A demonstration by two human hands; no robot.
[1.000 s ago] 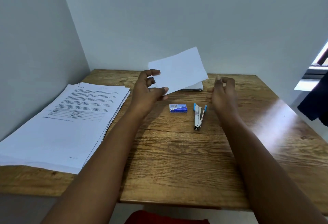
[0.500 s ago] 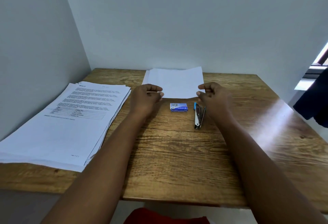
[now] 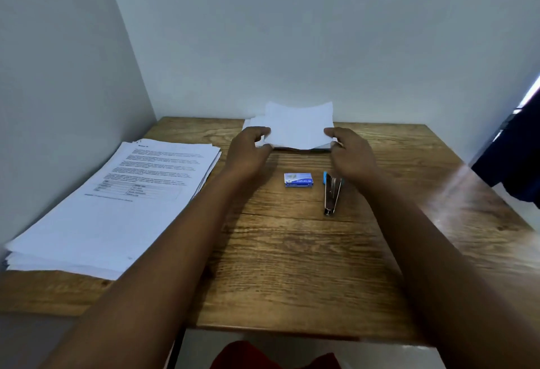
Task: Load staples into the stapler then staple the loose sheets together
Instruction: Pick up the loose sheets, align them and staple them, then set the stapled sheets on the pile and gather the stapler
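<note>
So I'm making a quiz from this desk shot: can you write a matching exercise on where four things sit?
Things:
1. small blue staple box
2. silver stapler with blue tips
3. printed white paper stack
4. blank white sheets

Places:
A. held between both hands
B. table's left edge
C. just right of the box
D. table centre

Pairs: 1-D, 2-C, 3-B, 4-A

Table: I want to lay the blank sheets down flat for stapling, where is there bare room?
Bare wood lies between the stapler and the table near edge, and right of the stapler. The left is crowded by the printed stack; the staple box sits mid-table.
</note>
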